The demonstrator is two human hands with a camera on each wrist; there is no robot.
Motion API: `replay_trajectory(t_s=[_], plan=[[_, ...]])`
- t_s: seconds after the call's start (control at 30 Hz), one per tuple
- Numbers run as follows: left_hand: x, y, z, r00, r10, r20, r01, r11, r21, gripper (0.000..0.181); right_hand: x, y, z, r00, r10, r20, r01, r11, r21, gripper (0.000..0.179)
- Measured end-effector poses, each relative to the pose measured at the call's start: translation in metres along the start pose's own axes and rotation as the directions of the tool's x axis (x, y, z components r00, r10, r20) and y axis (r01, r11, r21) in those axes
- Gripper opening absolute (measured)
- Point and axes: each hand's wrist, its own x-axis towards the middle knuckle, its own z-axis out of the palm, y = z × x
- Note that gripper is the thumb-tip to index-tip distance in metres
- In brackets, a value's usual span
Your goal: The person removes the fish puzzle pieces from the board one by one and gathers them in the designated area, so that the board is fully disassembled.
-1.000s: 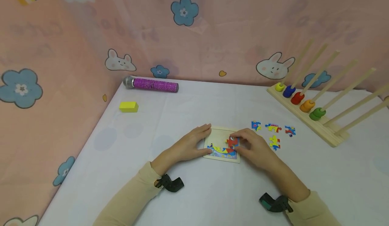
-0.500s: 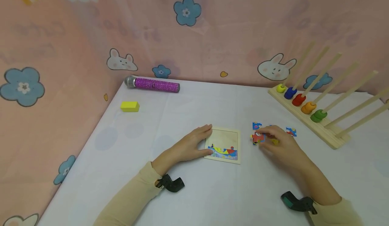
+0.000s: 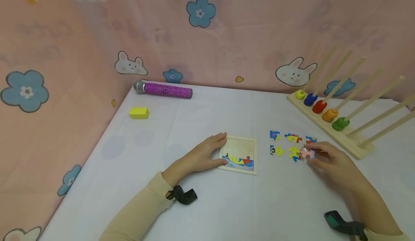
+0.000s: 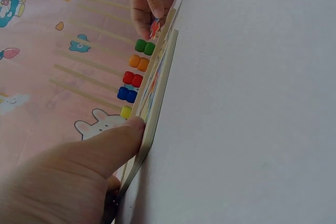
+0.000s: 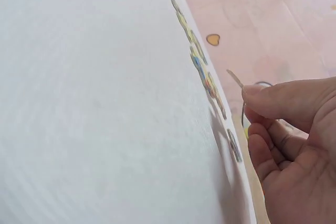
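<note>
My left hand [image 3: 201, 155] lies along the left side of a square wooden puzzle tray [image 3: 241, 144], straight fingers at its upper corner and thumb at its lower left. In the left wrist view the thumb [image 4: 118, 142] rests on the tray's rim. Assembled pieces [image 3: 240, 164] fill the tray's lower strip; bare wood shows above. My right hand [image 3: 337, 161] pinches a puzzle piece [image 3: 306, 153] between thumb and fingers, its pinkish face showing in the head view. The right wrist view shows that piece [image 5: 234, 77] edge-on, raised above the table. Beneath it lies a yellow-and-blue piece [image 3: 294, 153].
Several loose puzzle pieces [image 3: 293, 137] lie in two rows right of the tray. A wooden bead rack [image 3: 327, 125] with upright pegs stands at the back right. At the back left are a purple glitter microphone [image 3: 166, 90] and a yellow block [image 3: 139, 113].
My right hand has carried the red puzzle piece from the tray rightward, over the loose pieces, and its shown face is now pinkish. The left hand has stayed at the tray.
</note>
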Motion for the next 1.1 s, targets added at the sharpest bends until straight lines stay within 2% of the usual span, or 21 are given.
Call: replay_trajectory(t_s=[0.1, 0.2, 0.33, 0.77, 0.93, 1.1], plan=[[0.0, 0.0, 0.0, 1.0, 0.001, 0.001, -0.001, 1.0, 0.0, 0.077, -0.006, 0.009, -0.005, 1.0, -0.023, -0.01, 0.023, 1.0, 0.018, 0.037], [0.0, 0.001, 0.0, 1.0, -0.001, 0.0, 0.001, 1.0, -0.004, 0.077, -0.01, 0.014, -0.009, 1.0, -0.009, -0.003, 0.009, 1.0, -0.006, 0.034], [0.0, 0.001, 0.001, 1.0, 0.0, -0.004, 0.0, 1.0, -0.009, 0.077, -0.012, 0.017, -0.01, 1.0, 0.021, 0.013, -0.02, 0.999, -0.045, 0.031], [0.0, -0.002, 0.003, 1.0, -0.002, -0.01, 0.002, 1.0, 0.007, 0.077, -0.012, 0.022, -0.007, 1.0, 0.011, 0.017, -0.009, 0.997, -0.077, 0.033], [0.0, -0.002, 0.002, 1.0, -0.006, -0.011, 0.006, 1.0, 0.0, 0.077, -0.011, 0.022, -0.008, 0.998, 0.056, -0.01, -0.057, 0.994, -0.092, 0.033], [0.0, -0.001, 0.001, 1.0, -0.006, -0.004, 0.006, 1.0, 0.0, 0.077, -0.012, 0.02, -0.008, 0.996, 0.075, -0.048, -0.077, 0.995, -0.056, 0.037]])
